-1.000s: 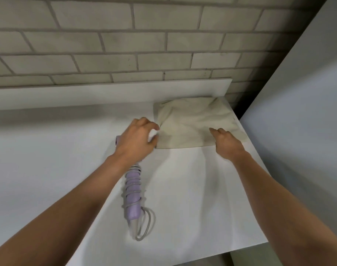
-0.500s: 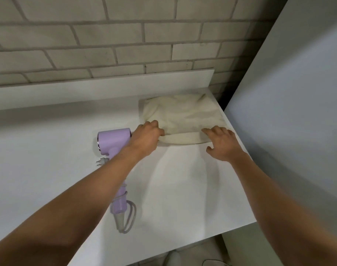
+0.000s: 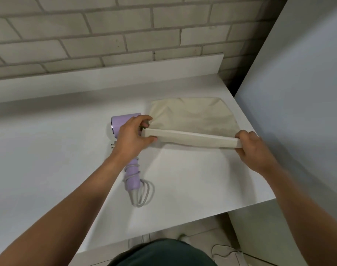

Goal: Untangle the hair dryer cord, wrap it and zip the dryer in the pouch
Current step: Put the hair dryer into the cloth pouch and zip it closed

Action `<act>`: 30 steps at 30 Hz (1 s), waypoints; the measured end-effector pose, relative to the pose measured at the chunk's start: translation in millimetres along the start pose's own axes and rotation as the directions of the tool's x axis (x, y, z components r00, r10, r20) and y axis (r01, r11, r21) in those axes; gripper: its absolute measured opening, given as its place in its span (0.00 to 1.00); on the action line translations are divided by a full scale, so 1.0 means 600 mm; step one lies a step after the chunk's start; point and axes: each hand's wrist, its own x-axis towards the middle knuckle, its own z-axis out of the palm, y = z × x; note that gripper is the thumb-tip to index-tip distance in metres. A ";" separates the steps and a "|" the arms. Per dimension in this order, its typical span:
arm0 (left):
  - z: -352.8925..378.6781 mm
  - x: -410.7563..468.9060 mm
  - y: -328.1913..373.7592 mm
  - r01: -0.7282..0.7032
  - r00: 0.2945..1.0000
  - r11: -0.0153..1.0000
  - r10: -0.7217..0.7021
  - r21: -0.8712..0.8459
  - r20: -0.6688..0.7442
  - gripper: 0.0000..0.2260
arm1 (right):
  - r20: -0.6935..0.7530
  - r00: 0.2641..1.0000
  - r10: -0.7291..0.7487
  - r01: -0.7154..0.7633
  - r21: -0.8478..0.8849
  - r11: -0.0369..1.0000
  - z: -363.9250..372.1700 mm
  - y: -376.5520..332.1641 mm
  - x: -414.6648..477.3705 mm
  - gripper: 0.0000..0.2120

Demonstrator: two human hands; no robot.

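We see a lilac hair dryer point(image 3: 123, 124) with a pale grey cord point(image 3: 134, 197), and a plain cream pouch point(image 3: 192, 116) with no pattern. The countertop point(image 3: 48, 150) is white. The wall point(image 3: 106, 35) shows pale grey-beige bricks in staggered rows with darker mortar lines. A panel point(image 3: 298, 93) at right is pale blue-grey; a garment point(image 3: 160, 254) below is dark green.

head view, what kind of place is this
Likely a home bathroom or dressing corner: a white countertop, a pale brick wall behind it, and a lilac hair dryer beside a cream pouch.
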 end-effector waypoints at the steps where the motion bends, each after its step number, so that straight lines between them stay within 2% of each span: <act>1: -0.002 -0.009 0.001 0.061 0.998 0.995 -0.062 -0.078 -0.003 0.31 | 0.038 0.999 0.007 -0.007 -0.002 1.000 0.002 0.000 -0.010 0.12; 3: -0.006 -0.022 0.001 0.154 0.988 0.967 -0.155 -0.203 0.011 0.37 | 0.140 0.989 0.038 -0.041 0.019 0.999 0.007 -0.003 -0.032 0.18; 5: -0.009 -0.030 -0.001 0.192 0.981 0.945 -0.189 -0.267 0.036 0.38 | 0.266 0.960 0.094 -0.099 0.005 0.995 0.013 -0.001 -0.053 0.27; 7: -0.014 -0.034 0.002 0.195 0.981 0.930 -0.180 -0.312 0.078 0.35 | 0.370 0.920 0.134 -0.111 -0.083 0.990 0.013 0.006 -0.069 0.33; 9: -0.021 -0.036 0.008 0.184 0.981 0.926 -0.152 -0.329 0.121 0.31 | 0.413 0.894 0.172 -0.131 -0.126 0.983 0.001 0.006 -0.071 0.36; 11: -0.028 -0.038 0.012 0.181 0.978 0.916 -0.130 -0.359 0.162 0.26 | 0.364 0.908 0.208 -0.182 -0.104 0.978 -0.021 -0.016 -0.061 0.34; 12: -0.031 -0.038 0.013 0.180 0.977 0.910 -0.122 -0.373 0.175 0.24 | 0.287 0.938 0.193 -0.176 -0.082 0.981 -0.032 -0.036 -0.053 0.32; 14: -0.034 -0.038 0.014 0.178 0.975 0.905 -0.110 -0.387 0.191 0.19 | 0.104 0.990 0.100 -0.102 0.015 0.995 -0.055 -0.096 -0.035 0.28; 15: -0.035 -0.038 0.015 0.172 0.975 0.907 -0.102 -0.384 0.196 0.17 | 0.046 0.997 0.058 -0.063 0.123 0.990 -0.067 -0.137 -0.026 0.25; 17: -0.034 -0.038 0.018 0.146 0.977 0.925 -0.078 -0.352 0.199 0.14 | 0.078 0.997 -0.018 -0.012 0.370 0.929 -0.082 -0.227 -0.011 0.17; 18: -0.034 -0.039 0.020 0.126 0.979 0.935 -0.062 -0.332 0.196 0.12 | 0.128 0.989 -0.075 0.013 0.429 0.903 -0.085 -0.269 -0.003 0.17; 21: -0.032 -0.043 0.027 0.077 0.984 0.955 -0.026 -0.287 0.179 0.10 | 0.173 0.962 -0.211 0.132 0.384 0.914 -0.072 -0.355 0.018 0.22; 27: -0.033 -0.046 0.023 0.049 0.983 0.964 -0.001 -0.261 0.181 0.06 | 0.117 0.970 -0.213 0.171 0.291 0.941 -0.060 -0.374 0.047 0.09; 30: -0.037 -0.038 0.023 0.013 0.975 0.970 0.041 -0.242 0.219 0.10 | 0.054 0.967 -0.250 0.227 0.267 0.937 -0.057 -0.362 0.052 0.06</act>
